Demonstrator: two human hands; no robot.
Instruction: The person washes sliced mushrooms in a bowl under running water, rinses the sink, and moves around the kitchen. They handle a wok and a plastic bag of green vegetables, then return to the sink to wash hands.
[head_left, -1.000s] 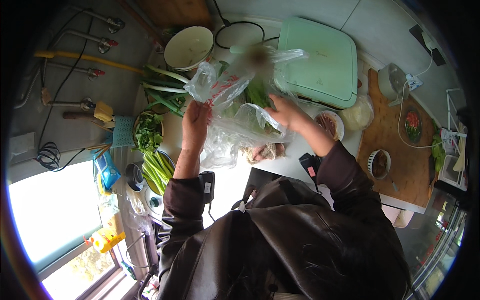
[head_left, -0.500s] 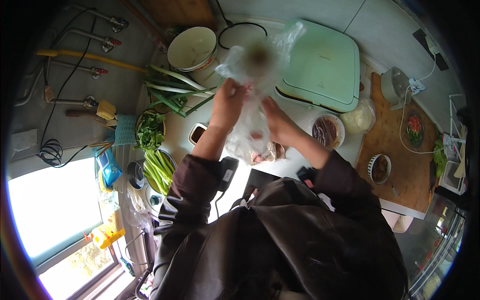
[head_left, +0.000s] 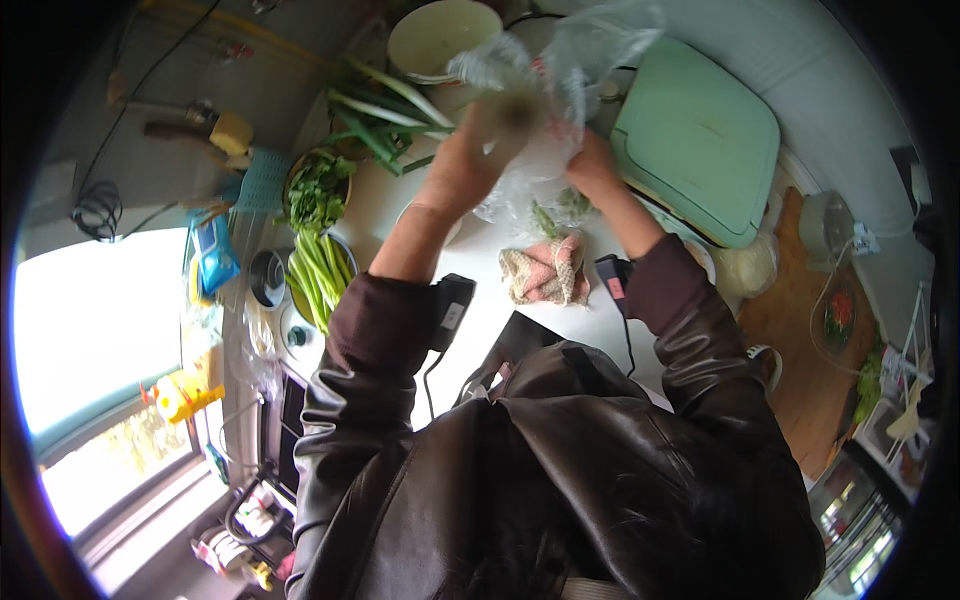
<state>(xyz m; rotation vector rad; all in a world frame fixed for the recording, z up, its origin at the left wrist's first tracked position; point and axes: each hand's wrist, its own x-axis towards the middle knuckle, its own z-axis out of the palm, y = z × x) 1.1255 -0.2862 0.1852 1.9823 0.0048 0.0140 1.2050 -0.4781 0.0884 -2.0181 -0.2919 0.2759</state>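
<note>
Both hands grip a clear plastic bag (head_left: 600, 50) with faint red print, raised above the white counter. My left hand (head_left: 470, 160) is closed on its left side, its fingertips partly hidden by a dark blurred spot. My right hand (head_left: 593, 165) is closed on the lower right side, fingers partly behind the film. Something green and leafy (head_left: 560, 212) shows in or behind the bag's lower end; I cannot tell which. Just below it, a pink and beige checked cloth (head_left: 547, 270) lies crumpled on the counter.
To the left are scallions (head_left: 385, 110), leafy greens (head_left: 318, 190) and green stalks (head_left: 318, 275). A large bowl (head_left: 445, 38) stands at the back. On the right, a mint-green lidded appliance (head_left: 700, 140) sits beside a wooden board (head_left: 795, 340).
The bag and both hands have moved up and away from me, uncovering more of the checked cloth. My view has shifted, and the green leafy thing now shows near the bag.
</note>
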